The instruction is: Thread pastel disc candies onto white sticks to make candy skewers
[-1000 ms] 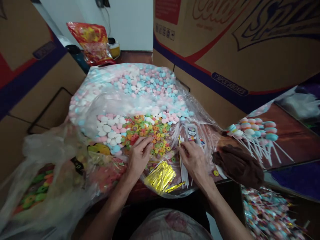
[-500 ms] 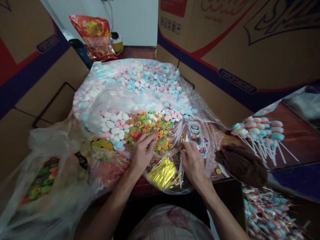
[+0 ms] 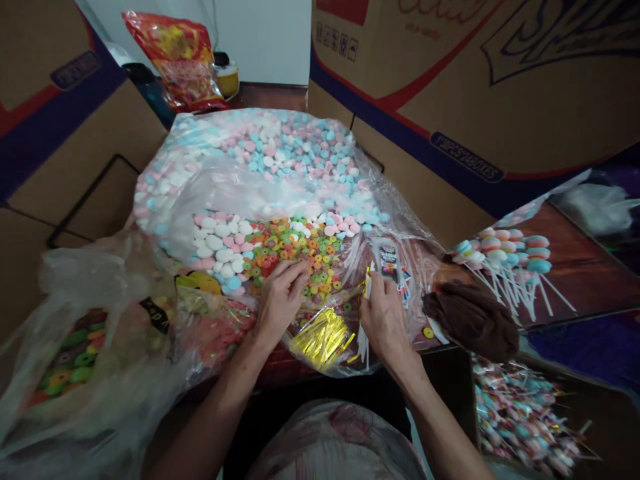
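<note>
My left hand (image 3: 283,297) rests over the pile of small ring-shaped candies (image 3: 324,257), its fingers curled together at the candies; whatever is between the fingertips is hidden. My right hand (image 3: 387,320) is closed in a pinch on a thin white stick (image 3: 369,285), with a gold strip beside it. Between the hands lies a clear bag of gold twist ties (image 3: 323,339). More white sticks (image 3: 364,343) lie next to my right hand. Beyond my left hand, white, pink and blue round candies (image 3: 220,243) spill from a large clear bag (image 3: 225,180).
Sticked candy stacks (image 3: 510,250) lie at right, behind a brown cloth (image 3: 470,320). A box below holds many wrapped candy sticks (image 3: 525,413). Clear bags of ring candies (image 3: 75,367) stand at left. Large cartons (image 3: 425,100) flank the table, and a red candy bag (image 3: 183,63) stands behind.
The whole scene has shifted slightly left and up as the head view moved. My right hand has turned a little, with the white stick more upright. The left hand stays at the ring candies.
</note>
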A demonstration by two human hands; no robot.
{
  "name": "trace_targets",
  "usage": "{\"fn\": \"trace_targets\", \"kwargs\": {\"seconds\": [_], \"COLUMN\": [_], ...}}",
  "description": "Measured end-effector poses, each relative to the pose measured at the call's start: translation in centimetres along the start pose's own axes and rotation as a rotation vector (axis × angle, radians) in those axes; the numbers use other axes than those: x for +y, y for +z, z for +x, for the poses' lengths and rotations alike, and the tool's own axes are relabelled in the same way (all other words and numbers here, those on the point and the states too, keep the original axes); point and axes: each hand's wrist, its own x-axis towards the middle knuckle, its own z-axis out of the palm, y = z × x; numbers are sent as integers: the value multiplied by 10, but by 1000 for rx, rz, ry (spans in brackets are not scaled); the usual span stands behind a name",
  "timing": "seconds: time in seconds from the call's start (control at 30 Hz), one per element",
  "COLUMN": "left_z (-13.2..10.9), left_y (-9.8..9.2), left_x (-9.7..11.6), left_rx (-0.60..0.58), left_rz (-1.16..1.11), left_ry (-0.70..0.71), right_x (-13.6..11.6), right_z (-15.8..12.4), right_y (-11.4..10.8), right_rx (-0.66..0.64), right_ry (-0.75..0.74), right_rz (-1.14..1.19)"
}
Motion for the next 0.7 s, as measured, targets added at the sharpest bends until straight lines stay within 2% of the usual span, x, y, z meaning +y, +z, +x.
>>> {"fn": "trace_targets", "kwargs": {"seconds": [0.13, 0.3, 0.4, 0.53, 0.7], "left_z": [1, -1, 5, 39, 110], "left_y": [0, -1, 0, 7, 34], "left_x": [1, 3, 10, 27, 37], "left_rx": [1, 11, -12, -142, -195], "left_rz": [-15, -44, -31, 110, 464], "left_ry": [-16, -21, -37, 36, 174], "right_x": [3, 11, 16, 19, 18], "right_z": [6, 15, 15, 12, 6], "right_y": [-5, -6, 1, 11, 14], "right_rx": [-84, -93, -72, 2, 109], "right_ry": [72, 181, 251, 286, 217], "right_rz": [76, 430, 554, 608, 619]}}
